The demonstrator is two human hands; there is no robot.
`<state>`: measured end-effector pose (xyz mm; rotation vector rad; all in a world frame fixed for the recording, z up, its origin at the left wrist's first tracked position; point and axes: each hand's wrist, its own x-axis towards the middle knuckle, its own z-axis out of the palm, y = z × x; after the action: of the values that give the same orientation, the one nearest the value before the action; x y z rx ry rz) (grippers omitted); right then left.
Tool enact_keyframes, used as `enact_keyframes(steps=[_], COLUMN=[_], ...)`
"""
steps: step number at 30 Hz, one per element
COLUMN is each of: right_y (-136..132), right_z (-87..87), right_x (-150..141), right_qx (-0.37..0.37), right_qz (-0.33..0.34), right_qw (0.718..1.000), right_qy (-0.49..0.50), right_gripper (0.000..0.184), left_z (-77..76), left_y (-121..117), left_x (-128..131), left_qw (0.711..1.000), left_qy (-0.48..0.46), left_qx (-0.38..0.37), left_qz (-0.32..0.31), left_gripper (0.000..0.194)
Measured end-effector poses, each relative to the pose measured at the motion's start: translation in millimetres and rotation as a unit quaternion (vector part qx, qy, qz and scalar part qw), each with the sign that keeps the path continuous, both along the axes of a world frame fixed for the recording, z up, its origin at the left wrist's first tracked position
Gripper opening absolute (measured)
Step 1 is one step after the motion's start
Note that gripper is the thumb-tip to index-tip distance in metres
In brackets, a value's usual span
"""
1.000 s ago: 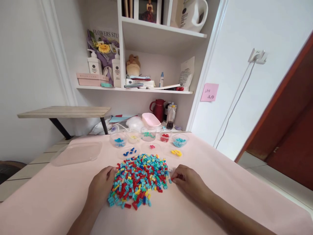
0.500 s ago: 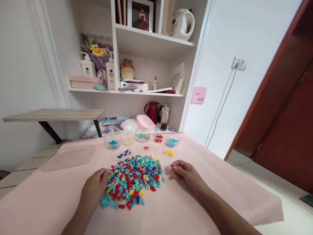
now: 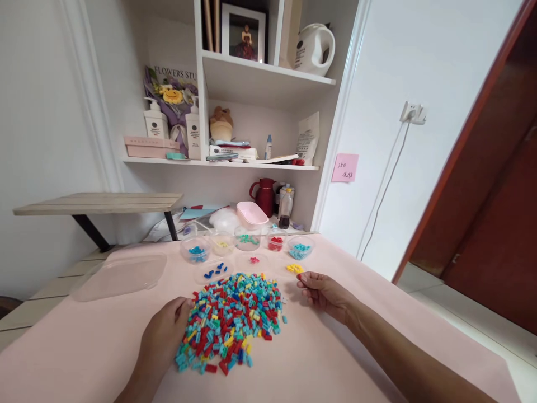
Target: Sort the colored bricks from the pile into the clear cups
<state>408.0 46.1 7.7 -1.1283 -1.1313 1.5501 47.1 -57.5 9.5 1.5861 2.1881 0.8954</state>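
One red brick [image 3: 299,276], small: pinched between thumb and fingertips of the right hand [image 3: 326,291], at the hand's far left end, to the right of the pile and in view just below the yellow bricks [image 3: 294,268]. One pile of mixed bricks [image 3: 235,319], loose on a pink cloth [image 3: 302,369], lying between the hands. One left hand [image 3: 164,327], fingers curled at the pile's left edge; whether they close on anything cannot be told. One clear tub of red bricks [image 3: 276,243], beyond the right hand and farther left.
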Motion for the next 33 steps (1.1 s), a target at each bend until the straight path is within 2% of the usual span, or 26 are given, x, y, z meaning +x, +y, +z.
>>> enact_keyframes(steps=[3, 6, 9, 12, 15, 20, 26, 29, 33], right_y=[38.7, 76.3, 107.7, 129.4, 137.2, 115.9, 58.5, 31.3, 7.7], right_z=[13.8, 31.0, 48.3, 64.1, 73.8, 68.4, 50.2, 46.7, 40.7], right_x=[-5.9, -22.0, -43.0, -60.9, -69.9, -68.4, -64.5, -62.6, -56.6], right_qx=[0.008, 0.061, 0.094, 0.121, 0.138, 0.15, 0.11, 0.097, 0.115], right_qz=[-0.047, -0.109, -0.139, -0.175, -0.206, -0.191, -0.083, -0.015, 0.039], right_qw=[0.999, 0.992, 0.986, 0.977, 0.968, 0.97, 0.988, 0.994, 0.992], right_qy=[0.008, -0.017, -0.02, -0.019, -0.018, 0.011, 0.072, 0.054, -0.014], right_gripper=[0.013, 0.009, 0.01, 0.019, 0.026, 0.024, 0.024, 0.024, 0.024], left_z=[-3.2, -6.6, -8.9, -9.1, -8.8, -9.2, -5.2, -2.5, -1.6], left_y=[1.4, 2.3, 3.6, 5.2, 6.5, 7.4, 5.1, 3.5, 2.2], left_x=[-0.3, -0.5, -1.5, -2.5, -2.3, -0.1, 2.6, 3.7, 3.2], left_qw=[1.0, 1.0, 0.999, 1.0, 0.999, 0.999, 0.999, 1.0, 1.0], left_qy=[0.008, 0.012, 0.015, 0.012, 0.015, 0.028, 0.037, 0.026, 0.008], left_qx=[0.006, 0.015, 0.029, 0.028, 0.026, 0.024, 0.018, 0.017, 0.029], left_qz=[0.003, 0.001, 0.002, 0.006, 0.011, 0.003, -0.007, -0.003, 0.007], left_gripper=[0.035, 0.034, 0.034, 0.033, 0.032, 0.032, 0.033, 0.032, 0.031])
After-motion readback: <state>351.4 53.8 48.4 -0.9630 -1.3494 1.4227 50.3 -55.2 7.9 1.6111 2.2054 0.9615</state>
